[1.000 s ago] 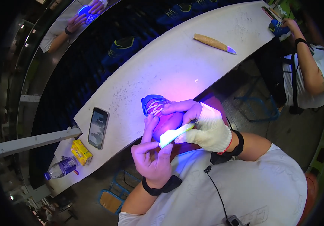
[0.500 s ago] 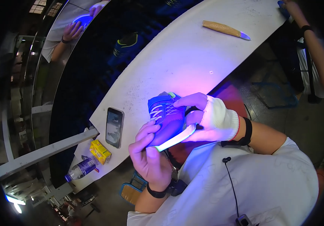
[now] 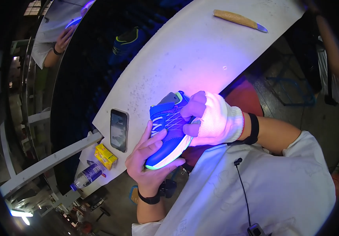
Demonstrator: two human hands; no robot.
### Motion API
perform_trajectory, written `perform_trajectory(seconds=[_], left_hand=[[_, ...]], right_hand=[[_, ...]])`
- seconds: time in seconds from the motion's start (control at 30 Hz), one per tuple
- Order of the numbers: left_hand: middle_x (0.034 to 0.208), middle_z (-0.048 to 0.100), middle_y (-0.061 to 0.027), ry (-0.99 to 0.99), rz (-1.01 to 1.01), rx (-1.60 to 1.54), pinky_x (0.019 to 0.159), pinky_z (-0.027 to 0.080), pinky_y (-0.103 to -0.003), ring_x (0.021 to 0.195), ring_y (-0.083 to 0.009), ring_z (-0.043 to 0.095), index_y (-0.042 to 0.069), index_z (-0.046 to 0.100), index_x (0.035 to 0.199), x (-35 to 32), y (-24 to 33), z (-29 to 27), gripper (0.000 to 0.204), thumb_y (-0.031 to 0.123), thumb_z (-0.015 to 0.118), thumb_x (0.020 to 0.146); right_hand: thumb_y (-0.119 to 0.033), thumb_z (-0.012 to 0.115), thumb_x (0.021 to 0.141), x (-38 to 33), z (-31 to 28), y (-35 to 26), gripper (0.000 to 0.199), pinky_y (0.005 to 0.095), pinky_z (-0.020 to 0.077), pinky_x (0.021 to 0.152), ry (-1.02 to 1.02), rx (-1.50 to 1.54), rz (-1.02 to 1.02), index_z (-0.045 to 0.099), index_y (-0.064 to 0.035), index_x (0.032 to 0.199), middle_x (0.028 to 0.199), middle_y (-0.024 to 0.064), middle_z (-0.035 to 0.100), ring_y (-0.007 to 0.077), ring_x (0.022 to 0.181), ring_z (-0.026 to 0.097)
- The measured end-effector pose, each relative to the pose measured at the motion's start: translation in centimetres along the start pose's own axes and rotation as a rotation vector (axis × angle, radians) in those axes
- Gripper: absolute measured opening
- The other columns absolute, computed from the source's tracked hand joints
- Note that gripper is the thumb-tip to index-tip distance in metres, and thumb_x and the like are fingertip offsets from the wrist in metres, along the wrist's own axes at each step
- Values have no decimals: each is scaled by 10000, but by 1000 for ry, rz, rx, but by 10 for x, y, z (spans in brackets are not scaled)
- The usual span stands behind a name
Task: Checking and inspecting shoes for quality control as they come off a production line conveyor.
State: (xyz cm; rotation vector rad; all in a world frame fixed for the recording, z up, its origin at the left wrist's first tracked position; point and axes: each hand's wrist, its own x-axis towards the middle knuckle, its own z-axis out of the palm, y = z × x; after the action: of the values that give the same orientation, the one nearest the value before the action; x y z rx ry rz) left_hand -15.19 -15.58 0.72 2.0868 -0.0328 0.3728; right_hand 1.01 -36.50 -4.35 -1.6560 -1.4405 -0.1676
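A blue sneaker (image 3: 168,125) with pale laces and a white-and-green sole (image 3: 173,158) is held above the near edge of the table, toe toward me. My left hand (image 3: 148,159) is bare and wraps round the toe, fingers on the upper and thumb along the sole. At the heel-side flank, my right hand (image 3: 213,120) wears a white glove with bare fingertips. Its fingers curl against the shoe's right side and sole, and the glove partly hides them. Bluish-purple light falls on the shoe and both hands.
A wooden-handled knife (image 3: 238,20) lies on the white table (image 3: 177,55). At the left are a phone (image 3: 119,130), a yellow box (image 3: 105,156) and a plastic bottle (image 3: 87,177). Another blue shoe (image 3: 127,41) sits on the dark surface beyond. Other people's arms (image 3: 333,51) show at the edges.
My left hand has shifted round the toe, its thumb now along the sole. My right fingers have moved down onto the shoe's side. The sole now lies against the upper, where it stood off before.
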Motion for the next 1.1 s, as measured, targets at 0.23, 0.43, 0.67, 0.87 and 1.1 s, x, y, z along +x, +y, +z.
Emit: perform_trajectory(seconds=[0.23, 0.43, 0.67, 0.87, 1.1], left_hand=[[1270, 739, -274, 79, -147, -190, 1198, 417, -625, 1302, -432, 673, 31, 626, 1126, -13, -10, -16, 577, 151, 1002, 706], [1392, 689, -250, -18, -588, -55, 1121, 516, -442, 1272, -365, 698, 31, 552, 1425, -10, 7, -24, 845, 204, 980, 717], [1118, 787, -180, -97, -728, 331, 856, 616, -410, 998, -325, 792, 53, 575, 1432, -5, 1, 0, 864, 401, 950, 736], [1196, 769, -192, -180, -604, 308, 914, 606, -393, 1066, -274, 779, 39, 559, 1486, 11, 27, -23, 932, 296, 987, 699], [1299, 735, -249, -71, -80, 71, 1085, 550, -444, 1239, -410, 714, -61, 698, 1292, 25, 37, 20, 391, 24, 776, 918]], right_hand=[[-457, 872, 697, 5, 33, 21, 506, 538, 580, 905, 86, 93, -28, 663, -18, 837, 1196, 197, 689, 427, 1065, 683], [-383, 895, 703, -12, 70, 14, 448, 596, 580, 950, 39, 32, -31, 657, -67, 914, 1282, 177, 667, 435, 1098, 656], [-181, 827, 723, -24, 84, 9, 347, 568, 566, 990, 72, -58, -30, 536, -120, 902, 1381, 192, 633, 376, 1113, 656], [-278, 852, 779, -32, 87, 11, 410, 584, 546, 1029, 123, -34, -89, 565, -113, 1023, 1442, 203, 615, 389, 1135, 659], [-274, 1050, 633, -32, -23, -3, 863, 472, 527, 1079, 282, 203, 284, 557, -93, 1317, 1424, 175, 629, 394, 1337, 601]])
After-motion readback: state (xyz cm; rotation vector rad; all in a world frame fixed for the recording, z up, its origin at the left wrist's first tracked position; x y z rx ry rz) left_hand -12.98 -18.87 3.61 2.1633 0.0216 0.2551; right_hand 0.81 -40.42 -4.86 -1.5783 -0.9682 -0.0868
